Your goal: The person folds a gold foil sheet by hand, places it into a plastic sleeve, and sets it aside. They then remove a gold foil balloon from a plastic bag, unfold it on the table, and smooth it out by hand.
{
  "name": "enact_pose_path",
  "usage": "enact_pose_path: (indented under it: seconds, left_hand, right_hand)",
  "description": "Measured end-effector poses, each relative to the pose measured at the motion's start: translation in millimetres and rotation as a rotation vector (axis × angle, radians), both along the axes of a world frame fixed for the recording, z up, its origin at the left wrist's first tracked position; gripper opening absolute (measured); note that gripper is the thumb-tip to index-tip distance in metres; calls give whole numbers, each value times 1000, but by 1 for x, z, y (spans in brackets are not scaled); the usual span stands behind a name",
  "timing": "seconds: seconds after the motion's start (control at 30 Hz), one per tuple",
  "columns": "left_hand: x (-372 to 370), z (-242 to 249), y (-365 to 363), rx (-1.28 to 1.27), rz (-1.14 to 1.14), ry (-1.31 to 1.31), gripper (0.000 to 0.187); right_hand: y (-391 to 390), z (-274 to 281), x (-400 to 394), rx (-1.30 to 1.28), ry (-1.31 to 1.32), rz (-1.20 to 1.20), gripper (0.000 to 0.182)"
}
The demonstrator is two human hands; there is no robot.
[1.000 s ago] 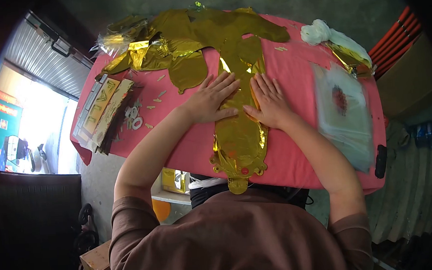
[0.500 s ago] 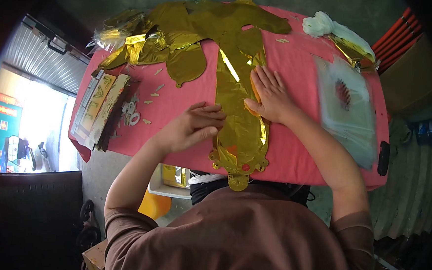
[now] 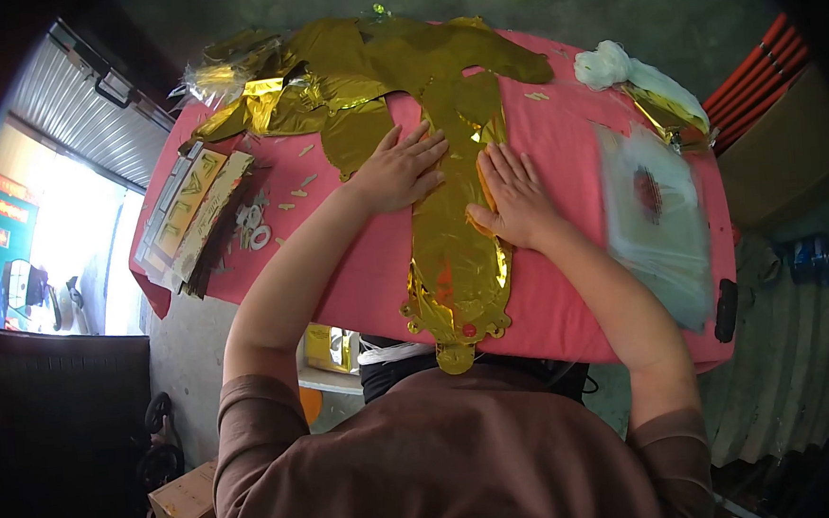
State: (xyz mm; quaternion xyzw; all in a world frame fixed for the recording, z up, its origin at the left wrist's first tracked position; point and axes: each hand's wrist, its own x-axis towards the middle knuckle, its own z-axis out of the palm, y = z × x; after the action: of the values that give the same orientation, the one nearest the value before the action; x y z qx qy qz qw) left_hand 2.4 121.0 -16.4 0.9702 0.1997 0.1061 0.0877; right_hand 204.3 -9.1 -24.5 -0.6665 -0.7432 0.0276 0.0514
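A long gold foil sheet (image 3: 455,228) lies flat down the middle of the pink-covered table (image 3: 559,288), its scalloped end hanging at the near edge. My left hand (image 3: 401,170) rests with fingers spread on the foil's left edge. On the right edge my right hand (image 3: 515,196) lies flat, thumb apart from the fingers, with a bit of orange showing beneath it. More gold foil (image 3: 336,64) spreads across the far side of the table.
Printed cards (image 3: 189,216) are stacked at the left, beside small pale pieces (image 3: 253,221). Clear plastic bags (image 3: 660,234) lie at the right, below a white bundle (image 3: 602,65). A white box (image 3: 332,382) stands under the near edge.
My left hand has moved away from my body and right, from beside the foil onto its left edge, and its fingers have straightened. My right hand stays on the foil. The view has shifted slightly.
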Motion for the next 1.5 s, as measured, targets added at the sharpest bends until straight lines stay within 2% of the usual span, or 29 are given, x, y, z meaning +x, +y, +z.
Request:
enact_pose_path:
  seconds: [0.1,0.17,0.2,0.27,0.3,0.37,0.4,0.5,0.67,0.7,0.77,0.9,1.17,1.23,1.27,1.33,1.47,1.5]
  left_hand:
    - [3,-3,7,39,58,-6,54]
    - [2,1,6,361,168,-163,49]
    - [-2,8,2,361,167,-161,49]
    - [-19,26,-14,-1,93,-81,39]
    - [-25,33,-21,-2,92,-75,39]
    - [-38,42,-37,-218,-153,-136,28]
    - [-42,45,-43,-221,-152,-131,28]
    - [-50,45,-51,-165,-101,-81,24]
    - [-40,34,-44,201,-246,-73,25]
    - [-38,34,-44,203,-250,-75,25]
    - [-34,34,-43,334,-287,-147,25]
    - [-26,28,-39,404,-345,-216,23]
    - [-25,17,-37,118,-283,-246,24]
    - [-25,16,-36,117,-289,-259,24]
    - [-25,16,-36,115,-289,-268,24]
    - [-26,16,-37,63,-259,-311,23]
    - [-33,9,-44,-128,-155,-398,16]
    - [-35,11,-48,-129,-153,-399,16]
  right_hand:
    - [2,-1,1,5,-1,5,83]
    - [1,-3,1,3,4,5,83]
    - [1,-2,1,6,0,4,83]
    - [2,-3,2,9,1,3,83]
    - [1,-5,2,23,8,6,83]
    - [1,-6,1,34,20,14,84]
    - [1,-4,1,31,10,8,83]
    - [2,-6,2,28,7,7,83]
    - [1,-1,0,14,-14,-7,83]
    - [1,-1,1,7,-6,-7,83]
    - [1,-1,0,-2,3,-7,83]
    - [1,-1,0,-1,-15,-8,83]
    - [1,-3,1,7,-14,-5,82]
    - [2,-4,3,58,199,5,69]
    - [5,-7,8,64,194,5,69]
    - [9,-7,20,237,603,113,57]
    - [-27,19,31,139,421,209,55]
    - [-35,19,28,184,306,320,54]
